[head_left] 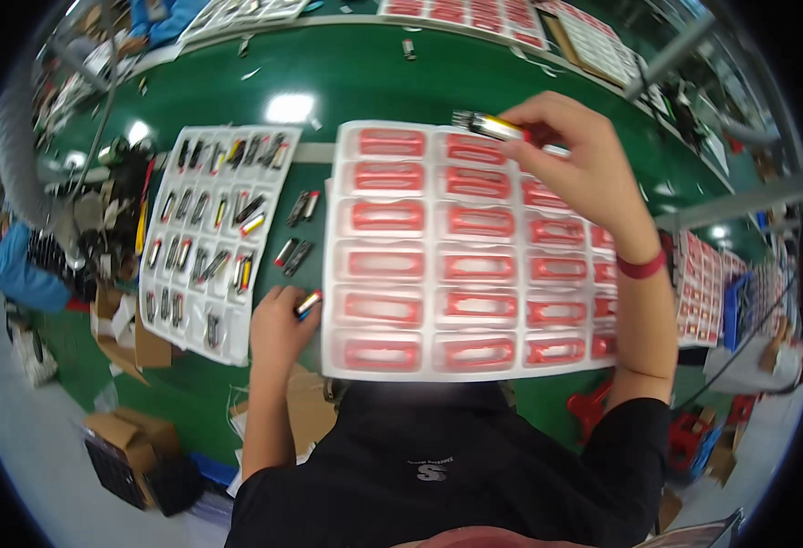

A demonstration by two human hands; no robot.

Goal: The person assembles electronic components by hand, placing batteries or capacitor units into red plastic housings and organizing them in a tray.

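Note:
A large white blister tray (pixel 430 274) with red-lined oblong recesses lies in front of me. Above its far edge, my right hand (pixel 579 155) pinches a slim lighter-like piece (pixel 493 126) with a yellow and white body and a dark metallic end pointing left. At the tray's left edge my left hand (pixel 283 321) is curled round small slim pieces (pixel 308 303) with red, yellow and blue parts; how many is hidden. Several similar dark and red pieces (pixel 293 256) lie loose on the green table between the trays.
To the left a second white tray (pixel 237 342) holds many slim black, red and yellow pieces. More trays stand at the far edge and right. Cardboard boxes (pixel 132 438) sit on the floor at lower left. A person in blue (pixel 31 269) is at far left.

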